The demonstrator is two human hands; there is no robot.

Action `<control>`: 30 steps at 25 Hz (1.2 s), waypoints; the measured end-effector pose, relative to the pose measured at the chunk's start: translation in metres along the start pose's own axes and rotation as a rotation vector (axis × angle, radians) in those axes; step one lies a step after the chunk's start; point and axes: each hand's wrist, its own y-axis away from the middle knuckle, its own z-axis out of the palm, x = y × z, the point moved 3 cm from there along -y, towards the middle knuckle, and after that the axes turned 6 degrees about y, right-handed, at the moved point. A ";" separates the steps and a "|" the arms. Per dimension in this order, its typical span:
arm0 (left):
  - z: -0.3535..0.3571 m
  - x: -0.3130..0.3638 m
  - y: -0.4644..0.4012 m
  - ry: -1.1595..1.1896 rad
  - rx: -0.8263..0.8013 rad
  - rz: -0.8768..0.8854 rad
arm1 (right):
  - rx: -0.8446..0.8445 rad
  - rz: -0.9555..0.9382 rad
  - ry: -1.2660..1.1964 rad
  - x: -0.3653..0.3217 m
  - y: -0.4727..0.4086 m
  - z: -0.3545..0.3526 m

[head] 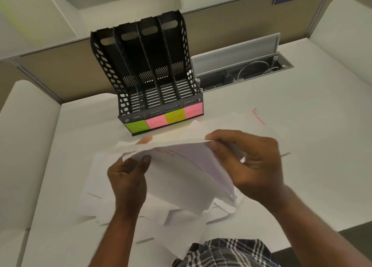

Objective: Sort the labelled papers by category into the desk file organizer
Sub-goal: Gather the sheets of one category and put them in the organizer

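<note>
With your left hand (128, 178) and right hand (247, 166) each pinching the lifted papers (181, 162) above the tabletop (302, 146) pile, sheets may slip together, misfiling into the empty organizer (153, 75)

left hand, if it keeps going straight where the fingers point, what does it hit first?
The left hand already pinches the lifted papers. Pushed further away from the person, it would probably meet the black file organizer at its sticky-note labels. Depth is unclear.
</note>
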 end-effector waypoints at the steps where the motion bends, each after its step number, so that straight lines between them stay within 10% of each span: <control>1: 0.000 0.001 -0.002 -0.035 0.007 0.025 | -0.035 0.077 -0.093 0.004 0.002 0.000; 6: 0.002 0.003 -0.003 -0.369 0.003 0.180 | 0.114 0.685 -0.373 0.090 0.022 -0.010; 9: -0.002 -0.001 0.002 -0.438 0.029 0.181 | 0.270 1.261 0.020 0.185 0.067 -0.022; 12: -0.002 -0.006 0.009 -0.511 0.066 0.162 | 0.067 1.568 0.521 0.243 0.110 -0.039; 19: -0.002 -0.017 0.014 -0.390 0.154 0.059 | 0.362 1.473 0.392 0.278 0.114 -0.050; 23: 0.001 -0.018 0.017 -0.404 0.188 0.056 | 0.265 1.332 0.499 0.269 0.111 -0.051; 26: 0.004 -0.022 0.020 -0.381 0.207 0.028 | 0.270 0.918 0.589 0.240 0.090 -0.047; 30: 0.007 -0.034 0.018 -0.366 0.314 -0.114 | -0.119 0.831 -0.442 0.175 0.063 0.005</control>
